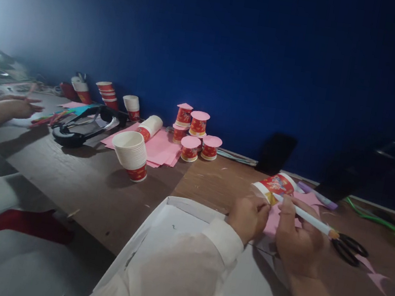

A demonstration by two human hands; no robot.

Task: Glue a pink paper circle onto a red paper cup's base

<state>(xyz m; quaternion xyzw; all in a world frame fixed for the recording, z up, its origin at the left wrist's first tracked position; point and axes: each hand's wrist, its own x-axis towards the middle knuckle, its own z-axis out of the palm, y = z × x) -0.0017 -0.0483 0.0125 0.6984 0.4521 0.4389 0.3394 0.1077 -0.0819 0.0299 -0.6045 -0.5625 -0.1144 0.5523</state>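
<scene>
My right hand (298, 236) grips a white pen (311, 219), its tip toward a small yellowish patch (271, 198) beside a red paper cup (279, 183). The cup has a white rim and a printed pattern, and lies on its side. My left hand (249, 219) is closed in a pinch just below the cup's rim; what its fingertips hold is hidden. Pink paper (276, 221) lies beneath and behind my hands. Black-handled scissors (349, 248) rest on the table just right of the pen's far end.
A white box lid (188, 226) lies before me. Several cups with pink paper discs (198, 124) are stacked near the blue partition (272, 55). Left stand nested cups (131, 155), pink sheets (163, 150) and a black headset (84, 127). Another person's hand (20, 107) is far left.
</scene>
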